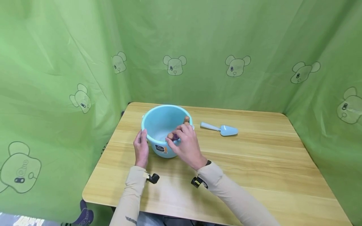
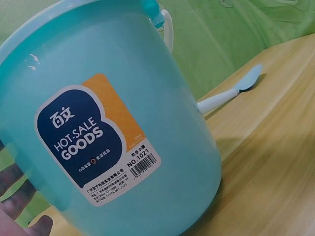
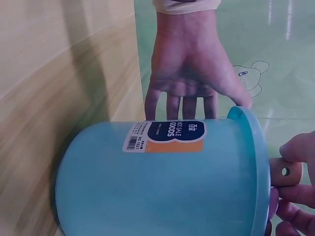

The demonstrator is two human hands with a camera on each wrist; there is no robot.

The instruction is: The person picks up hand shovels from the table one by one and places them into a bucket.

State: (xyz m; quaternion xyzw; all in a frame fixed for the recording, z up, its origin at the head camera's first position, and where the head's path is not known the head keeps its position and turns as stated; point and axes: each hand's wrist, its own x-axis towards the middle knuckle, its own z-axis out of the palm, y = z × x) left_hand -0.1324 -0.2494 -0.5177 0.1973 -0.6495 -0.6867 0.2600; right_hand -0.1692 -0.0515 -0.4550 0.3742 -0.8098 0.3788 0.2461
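A light blue bucket [image 1: 159, 138] with a dark label [image 2: 81, 132] stands upright near the table's far left. My left hand [image 1: 141, 149] rests against its left side, fingers straight and thumb at the rim; the fingertips are hidden behind the wall in the right wrist view. Over the bucket's right front rim my right hand [image 1: 186, 142] pinches a wooden handle [image 3: 293, 173] that has a hole in its end. Something purple [image 3: 273, 202] shows beside that handle. Other brown handle ends [image 1: 186, 119] stick up at the right rim. Whatever lies lower inside is hidden.
A pale blue hand trowel [image 1: 228, 130] lies on the wooden table [image 1: 254, 163], to the right of the bucket. Green curtains [image 1: 206, 37] with bear heads hang behind the table and at both sides. The bucket's white carrying handle [image 2: 168, 32] hangs at its side.
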